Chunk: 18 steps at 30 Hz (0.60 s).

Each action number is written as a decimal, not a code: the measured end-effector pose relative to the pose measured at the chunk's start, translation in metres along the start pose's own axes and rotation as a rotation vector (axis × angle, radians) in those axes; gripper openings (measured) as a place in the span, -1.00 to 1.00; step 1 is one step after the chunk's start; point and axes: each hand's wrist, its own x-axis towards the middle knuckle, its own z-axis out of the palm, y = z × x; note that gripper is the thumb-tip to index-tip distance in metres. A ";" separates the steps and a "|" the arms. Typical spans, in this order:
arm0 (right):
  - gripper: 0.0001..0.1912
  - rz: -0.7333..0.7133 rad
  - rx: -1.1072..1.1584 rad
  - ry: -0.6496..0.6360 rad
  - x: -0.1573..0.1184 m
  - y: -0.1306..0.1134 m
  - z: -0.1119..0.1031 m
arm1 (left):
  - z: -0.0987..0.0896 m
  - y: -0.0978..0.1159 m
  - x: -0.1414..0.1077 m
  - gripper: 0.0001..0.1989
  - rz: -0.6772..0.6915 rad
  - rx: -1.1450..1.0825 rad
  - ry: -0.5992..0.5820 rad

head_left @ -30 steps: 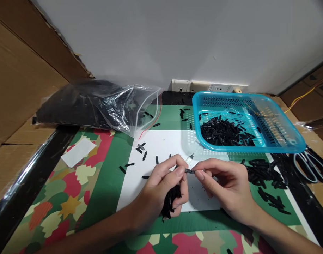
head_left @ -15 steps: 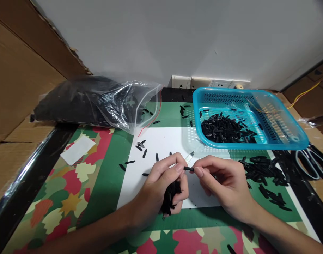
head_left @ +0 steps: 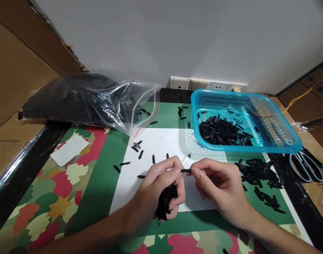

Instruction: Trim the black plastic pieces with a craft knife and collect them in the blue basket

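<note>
Between my two hands, a small thin black piece (head_left: 186, 170) is pinched at both ends. My left hand (head_left: 161, 185) holds its left end with thumb and forefinger, while the other fingers wrap round a bunch of black pieces (head_left: 165, 203) in the palm. The thumb and forefinger of my right hand (head_left: 219, 183) grip the right end. Just beyond the fingertips, a pointed blade (head_left: 187, 159) lies on the white sheet (head_left: 161, 135), its lower part hidden by my left hand. Loose black pieces (head_left: 141, 154) are scattered to the left.
A blue basket (head_left: 246, 149) with many black pieces stands at the back right. Piles of black pieces (head_left: 259, 173) and scissors (head_left: 305, 165) lie nearer on the right. A clear zip bag of black material (head_left: 68, 100) rests back left, near a white paper slip (head_left: 69, 150).
The view has shifted slightly, so most things appear a little further left. Both hands keep their hold on the small black piece, with slightly more of it showing between them.
</note>
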 end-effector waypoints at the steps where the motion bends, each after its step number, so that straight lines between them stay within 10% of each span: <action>1: -0.74 0.000 0.001 -0.002 0.000 0.000 0.000 | 0.000 0.000 0.000 -0.65 0.000 -0.002 -0.001; 18: -0.67 0.060 -0.023 -0.038 -0.001 -0.001 -0.001 | 0.008 0.007 0.002 -0.57 0.015 0.109 0.060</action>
